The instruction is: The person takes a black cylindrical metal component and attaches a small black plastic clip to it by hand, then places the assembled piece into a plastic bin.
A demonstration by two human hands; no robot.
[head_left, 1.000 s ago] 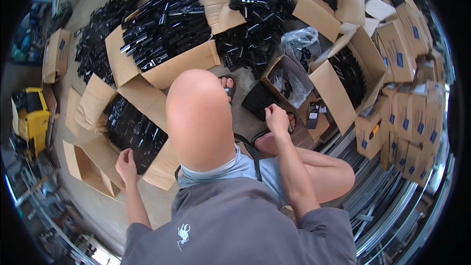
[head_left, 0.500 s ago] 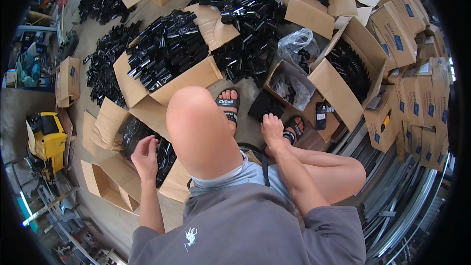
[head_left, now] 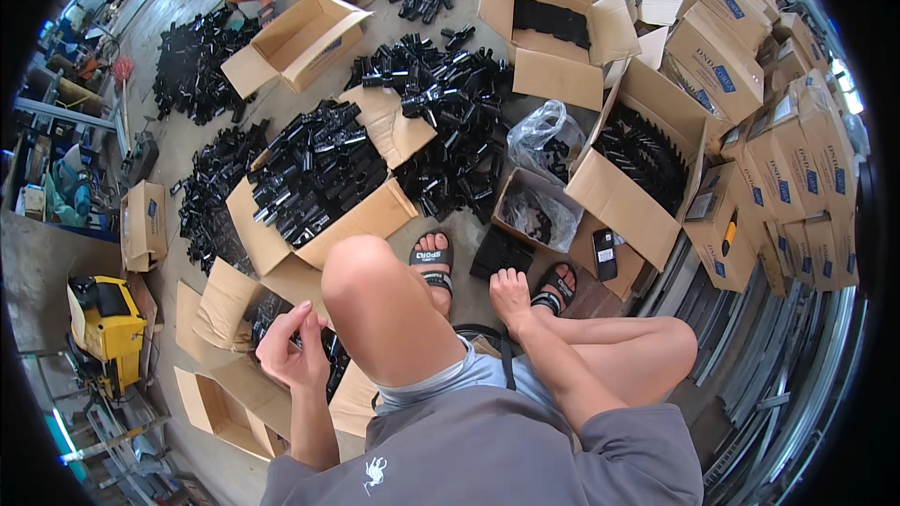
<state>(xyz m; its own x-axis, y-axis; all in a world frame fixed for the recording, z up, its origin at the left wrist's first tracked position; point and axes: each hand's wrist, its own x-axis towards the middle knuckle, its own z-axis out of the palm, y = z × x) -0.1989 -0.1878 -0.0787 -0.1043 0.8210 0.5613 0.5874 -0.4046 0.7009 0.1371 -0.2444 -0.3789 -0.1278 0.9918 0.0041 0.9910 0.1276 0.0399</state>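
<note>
- Grey sleeves led to two bare forearms, the left (head_left: pixel 314 426) rising almost straight up and the right (head_left: pixel 567 365) slanting inward across the bent leg.
- The left hand (head_left: pixel 298 356) hung over the side of the open carton (head_left: pixel 223 307), near the raised knee; it was half open, fingers loosely curled toward the thumb, with nothing seen in its grasp.
- The right hand (head_left: pixel 509 295) was low between the feet, its back turned up and its fingers bent down and drawn together; whether it gripped anything could not be told.
- The black block (head_left: pixel 500 251) sat on the floor just beyond the right hand's knuckles, in front of the small box (head_left: pixel 514 199).
- Black parts (head_left: pixel 336 361) lay in the carton below the left hand.
</note>
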